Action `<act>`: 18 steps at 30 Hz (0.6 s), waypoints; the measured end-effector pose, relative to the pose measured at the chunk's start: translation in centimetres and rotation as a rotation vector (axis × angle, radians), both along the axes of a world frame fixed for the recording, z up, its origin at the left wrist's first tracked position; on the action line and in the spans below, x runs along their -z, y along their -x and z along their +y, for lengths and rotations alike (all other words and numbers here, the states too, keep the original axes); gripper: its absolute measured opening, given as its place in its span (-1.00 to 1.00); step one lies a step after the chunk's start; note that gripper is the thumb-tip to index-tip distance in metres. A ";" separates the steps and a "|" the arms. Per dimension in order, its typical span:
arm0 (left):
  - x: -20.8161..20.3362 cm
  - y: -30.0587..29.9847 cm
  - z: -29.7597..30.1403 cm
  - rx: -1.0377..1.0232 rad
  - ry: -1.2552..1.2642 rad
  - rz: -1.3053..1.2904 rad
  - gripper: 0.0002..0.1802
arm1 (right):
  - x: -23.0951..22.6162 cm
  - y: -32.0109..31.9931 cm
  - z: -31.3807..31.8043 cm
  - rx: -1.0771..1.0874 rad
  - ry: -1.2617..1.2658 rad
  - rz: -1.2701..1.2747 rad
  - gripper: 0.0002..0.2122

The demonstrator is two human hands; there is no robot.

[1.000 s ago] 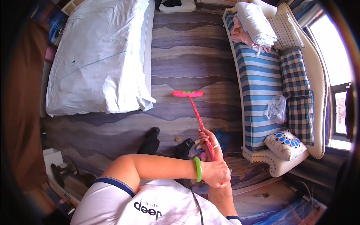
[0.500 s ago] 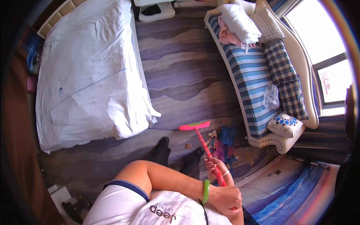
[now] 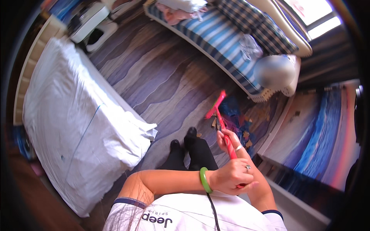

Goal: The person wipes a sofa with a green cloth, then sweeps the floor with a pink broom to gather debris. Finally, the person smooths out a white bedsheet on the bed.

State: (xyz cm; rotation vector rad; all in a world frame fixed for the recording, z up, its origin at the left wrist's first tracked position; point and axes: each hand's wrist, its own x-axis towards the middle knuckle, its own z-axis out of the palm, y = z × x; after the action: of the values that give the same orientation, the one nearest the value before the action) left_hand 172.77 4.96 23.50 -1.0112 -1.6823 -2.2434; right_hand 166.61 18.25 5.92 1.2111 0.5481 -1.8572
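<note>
A pink-red broom (image 3: 216, 105) slants away from me, its bristle head beside the far left edge of a litter heap. My left hand (image 3: 231, 175), below a green bangle, is closed round the top end of the handle near my chest. Farther down the shaft, my right hand (image 3: 229, 141), with a silver bracelet at its wrist, is wrapped round the handle too. Crumpled blue and purple plastic (image 3: 232, 109) and yellowish scraps (image 3: 246, 135) make up the heap on the wood-patterned floor. One small scrap (image 3: 199, 135) lies against my black shoe (image 3: 190, 134).
At left stands a bed (image 3: 84, 127) with a white sheet hanging over its edge. A blue-striped sofa (image 3: 216, 34) with cushions and a clear plastic bag (image 3: 249, 47) runs along the far right. A low ledge with a sea picture (image 3: 308, 142) borders the right side.
My view has turned to the right. The broom head has swung from crosswise to slanted and is now closer to the litter. My feet are closer together; both hands keep their hold.
</note>
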 end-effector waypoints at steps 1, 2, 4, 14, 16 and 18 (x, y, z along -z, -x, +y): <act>0.4 1.0 0.3 -0.013 0.023 0.001 -0.62 | 0.5 1.2 0.2 0.167 0.004 -0.091 -0.76; 0.5 2.3 0.7 -0.041 0.026 -0.018 -0.63 | 1.4 2.1 0.9 0.240 0.201 -0.109 -0.78; 0.8 5.2 1.9 -0.093 0.047 -0.068 -0.65 | 4.3 3.6 2.3 0.339 0.461 -0.141 -0.79; -0.3 19.4 9.5 0.381 0.334 -0.123 -0.77 | 5.2 13.2 10.4 0.778 0.219 0.088 -0.80; -2.0 21.7 10.4 0.478 0.286 -0.119 -0.78 | 2.8 13.9 11.6 0.893 0.200 0.173 -0.82; -4.7 23.7 12.1 0.628 0.274 -0.129 -0.79 | -1.1 13.9 12.3 1.002 0.196 0.226 -0.83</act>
State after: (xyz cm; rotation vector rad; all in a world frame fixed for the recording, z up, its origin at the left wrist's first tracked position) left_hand 149.03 17.05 28.19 -1.6922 -1.9750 -2.5157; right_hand 152.70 30.57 7.02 1.2462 -0.2043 -2.8156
